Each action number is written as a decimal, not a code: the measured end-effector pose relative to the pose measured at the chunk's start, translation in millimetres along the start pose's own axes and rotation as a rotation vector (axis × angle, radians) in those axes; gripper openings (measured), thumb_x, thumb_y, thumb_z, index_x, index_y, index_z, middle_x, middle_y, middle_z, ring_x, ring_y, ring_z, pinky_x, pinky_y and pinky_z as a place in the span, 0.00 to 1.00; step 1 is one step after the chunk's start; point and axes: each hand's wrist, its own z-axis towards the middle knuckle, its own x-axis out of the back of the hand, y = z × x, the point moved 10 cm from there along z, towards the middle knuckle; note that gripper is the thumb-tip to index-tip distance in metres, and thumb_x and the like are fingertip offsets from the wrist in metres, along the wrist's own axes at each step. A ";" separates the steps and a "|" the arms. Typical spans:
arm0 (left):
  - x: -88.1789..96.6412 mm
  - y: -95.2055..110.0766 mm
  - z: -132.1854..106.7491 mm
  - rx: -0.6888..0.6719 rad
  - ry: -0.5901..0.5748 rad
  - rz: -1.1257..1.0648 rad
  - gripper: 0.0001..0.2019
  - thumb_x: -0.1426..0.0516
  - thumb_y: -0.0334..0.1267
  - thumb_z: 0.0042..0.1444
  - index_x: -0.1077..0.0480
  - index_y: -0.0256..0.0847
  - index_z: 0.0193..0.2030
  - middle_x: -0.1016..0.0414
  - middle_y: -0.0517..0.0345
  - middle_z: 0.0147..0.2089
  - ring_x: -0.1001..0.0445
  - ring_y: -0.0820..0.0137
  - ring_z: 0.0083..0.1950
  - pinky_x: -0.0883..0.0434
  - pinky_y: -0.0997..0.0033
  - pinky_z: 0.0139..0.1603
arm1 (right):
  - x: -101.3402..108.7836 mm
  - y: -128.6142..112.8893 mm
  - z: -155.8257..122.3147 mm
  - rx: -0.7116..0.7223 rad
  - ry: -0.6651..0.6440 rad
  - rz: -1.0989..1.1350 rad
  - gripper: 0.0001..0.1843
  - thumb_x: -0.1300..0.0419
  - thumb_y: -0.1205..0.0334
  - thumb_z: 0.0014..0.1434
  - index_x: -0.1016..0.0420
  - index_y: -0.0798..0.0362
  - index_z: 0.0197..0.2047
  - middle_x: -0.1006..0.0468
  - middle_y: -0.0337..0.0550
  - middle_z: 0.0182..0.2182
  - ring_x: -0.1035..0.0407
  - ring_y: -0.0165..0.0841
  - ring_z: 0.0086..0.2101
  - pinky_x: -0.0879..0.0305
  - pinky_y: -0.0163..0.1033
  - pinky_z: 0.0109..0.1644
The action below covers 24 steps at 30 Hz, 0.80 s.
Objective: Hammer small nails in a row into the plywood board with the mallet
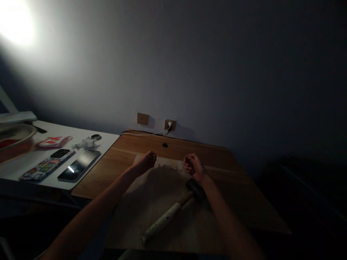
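Over the far part of a pale wooden board (151, 195), both my hands are held apart. My left hand (146, 162) has its fingers curled closed near the board's far left corner; what they hold, if anything, is too dark to see. Between the hands, a short row of small nails (170, 167) stands up from the board. My right hand (193, 167) is also curled closed, just right of the row, its contents hidden. A mallet (163, 218) with a black head and pale-wrapped handle lies diagonally on the board, its head near my right forearm.
The board rests on a wooden desk (230, 180). On a white table (108, 141) to the left lie a phone (79, 165), a patterned phone case (47, 166), crumpled plastic (86, 143), a red-and-white packet (54, 142) and a large bowl (18, 144). Cables run to a wall socket (173, 124).
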 end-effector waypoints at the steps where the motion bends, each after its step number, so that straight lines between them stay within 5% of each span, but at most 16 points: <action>1: 0.3 2.3 -0.5 -0.041 -0.004 0.124 0.12 0.45 0.46 0.51 0.33 0.39 0.30 0.40 0.64 0.24 0.44 0.77 0.21 0.46 0.77 0.23 | -4.3 1.8 2.4 -0.011 -0.001 -0.029 0.22 0.63 0.51 0.62 0.37 0.49 0.26 0.36 0.36 0.19 0.45 0.28 0.16 0.43 0.34 0.22; 7: -12.9 16.3 -5.3 -0.325 -0.035 0.932 0.10 0.40 0.39 0.51 0.22 0.41 0.39 0.35 0.63 0.23 0.34 0.72 0.26 0.43 0.75 0.29 | -23.0 4.8 9.9 -0.023 0.004 -0.350 0.10 0.41 0.59 0.55 0.27 0.53 0.24 0.20 0.49 0.28 0.26 0.38 0.36 0.37 0.39 0.42; 15: -32.8 21.2 -12.7 -0.364 -0.017 1.348 0.09 0.42 0.31 0.57 0.24 0.41 0.43 0.21 0.51 0.41 0.24 0.66 0.41 0.35 0.73 0.39 | -39.3 4.8 4.2 -0.050 -0.062 -0.550 0.06 0.41 0.63 0.59 0.23 0.55 0.33 0.19 0.58 0.44 0.27 0.45 0.50 0.38 0.43 0.54; 20: -35.8 23.1 -11.3 -0.321 0.060 1.382 0.06 0.43 0.38 0.60 0.26 0.41 0.39 0.21 0.47 0.42 0.24 0.63 0.40 0.35 0.70 0.37 | -33.8 -2.3 9.6 -0.005 -0.008 -0.344 0.03 0.38 0.64 0.52 0.28 0.52 0.29 0.19 0.51 0.37 0.27 0.40 0.44 0.36 0.39 0.47; 24: -16.1 25.1 -2.9 -0.251 0.186 1.044 0.07 0.43 0.36 0.58 0.31 0.40 0.28 0.27 0.54 0.29 0.29 0.68 0.33 0.39 0.73 0.32 | -18.6 -7.3 12.7 0.024 0.030 -0.038 0.13 0.50 0.54 0.59 0.36 0.49 0.26 0.31 0.37 0.20 0.36 0.31 0.23 0.40 0.34 0.28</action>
